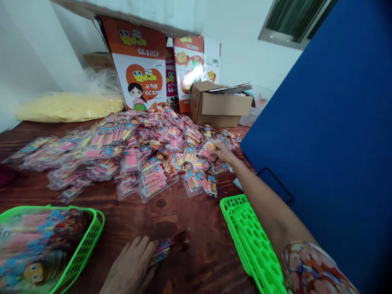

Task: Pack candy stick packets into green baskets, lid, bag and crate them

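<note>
A large heap of clear candy-stick packets with cartoon faces covers the middle of the dark wooden table. My right hand reaches far out to the heap's right edge, fingers closed on one packet there. My left hand lies low near the front edge, fingers flat on a small bundle of packets that it presses against the table. A green plastic basket at the front left holds stacked packets.
Empty green baskets lie stacked under my right forearm. A blue panel walls off the right side. At the back stand printed CC Stick cartons, an open cardboard box and a bag of yellow material.
</note>
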The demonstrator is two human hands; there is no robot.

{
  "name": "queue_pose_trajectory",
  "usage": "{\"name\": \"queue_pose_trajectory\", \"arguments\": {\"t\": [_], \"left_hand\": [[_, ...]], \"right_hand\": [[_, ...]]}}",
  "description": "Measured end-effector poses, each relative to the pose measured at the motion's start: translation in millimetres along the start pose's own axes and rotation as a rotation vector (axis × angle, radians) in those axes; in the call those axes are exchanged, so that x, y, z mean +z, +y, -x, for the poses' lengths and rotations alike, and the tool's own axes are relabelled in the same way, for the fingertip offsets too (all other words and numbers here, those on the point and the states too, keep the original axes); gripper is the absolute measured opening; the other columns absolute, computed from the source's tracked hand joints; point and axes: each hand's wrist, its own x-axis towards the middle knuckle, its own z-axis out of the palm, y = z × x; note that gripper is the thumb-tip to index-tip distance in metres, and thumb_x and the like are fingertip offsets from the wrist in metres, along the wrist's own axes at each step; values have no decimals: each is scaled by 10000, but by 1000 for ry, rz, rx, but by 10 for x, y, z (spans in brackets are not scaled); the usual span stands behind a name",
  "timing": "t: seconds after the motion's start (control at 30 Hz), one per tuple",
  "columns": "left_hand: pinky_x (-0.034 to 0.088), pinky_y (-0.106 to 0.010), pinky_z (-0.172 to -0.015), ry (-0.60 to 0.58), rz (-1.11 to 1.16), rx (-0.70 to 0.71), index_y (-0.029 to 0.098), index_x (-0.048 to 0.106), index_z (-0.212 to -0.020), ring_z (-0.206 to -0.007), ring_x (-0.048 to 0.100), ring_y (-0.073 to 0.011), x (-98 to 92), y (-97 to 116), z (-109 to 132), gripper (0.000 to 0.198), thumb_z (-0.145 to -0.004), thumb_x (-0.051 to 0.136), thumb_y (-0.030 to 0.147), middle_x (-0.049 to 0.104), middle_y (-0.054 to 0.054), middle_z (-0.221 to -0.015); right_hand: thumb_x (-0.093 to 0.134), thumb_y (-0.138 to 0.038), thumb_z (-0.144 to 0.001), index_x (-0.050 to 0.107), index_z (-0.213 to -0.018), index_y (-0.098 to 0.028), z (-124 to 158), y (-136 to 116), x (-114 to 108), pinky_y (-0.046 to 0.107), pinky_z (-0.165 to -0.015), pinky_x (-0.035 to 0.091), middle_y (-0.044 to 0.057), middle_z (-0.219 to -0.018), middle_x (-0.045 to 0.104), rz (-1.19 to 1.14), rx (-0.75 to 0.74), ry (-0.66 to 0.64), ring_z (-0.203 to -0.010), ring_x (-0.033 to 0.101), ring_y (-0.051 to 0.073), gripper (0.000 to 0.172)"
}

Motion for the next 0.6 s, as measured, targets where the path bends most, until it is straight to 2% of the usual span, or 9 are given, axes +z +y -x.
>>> {"name": "queue_pose_trajectory", "arguments": {"t": [0.13,0.33,0.5,0.6], "left_hand": [[534,-350,-846,-62,9,-19,295,548,-1208,-967,668,-231,14,-26,16,326,-886,501,309,708,-30,-1084],[526,-357,-891,-123,64,-42,308,539,-1240,-1010,658,-231,69,-47,86,348,-893,511,319,699,-24,-1117],[516,-367,-905,-76,48,-35,284,501,-1283,-1064,644,-249,104,-58,105,395,-890,528,326,681,-42,-1176],[515,-342,-891,-76,98,-46,283,504,-1266,-1033,654,-233,77,-48,58,383,-890,541,348,686,-36,-1149]], "right_hand": [[642,-423,-667,525,-679,-178,14,-4,-78,225,-539,333,-55,-579,450,-176,20,-80,-559,407,104,271],[664,-405,-584,532,-732,-169,99,-39,-39,214,-513,346,-52,-593,485,-354,59,-161,-545,416,90,309],[685,-391,-561,528,-690,-165,195,17,-94,207,-465,317,-61,-533,452,-373,101,-176,-493,383,78,304],[651,-390,-607,532,-729,-165,262,7,-90,209,-468,335,-59,-536,454,-366,104,-170,-491,394,84,283]]}}
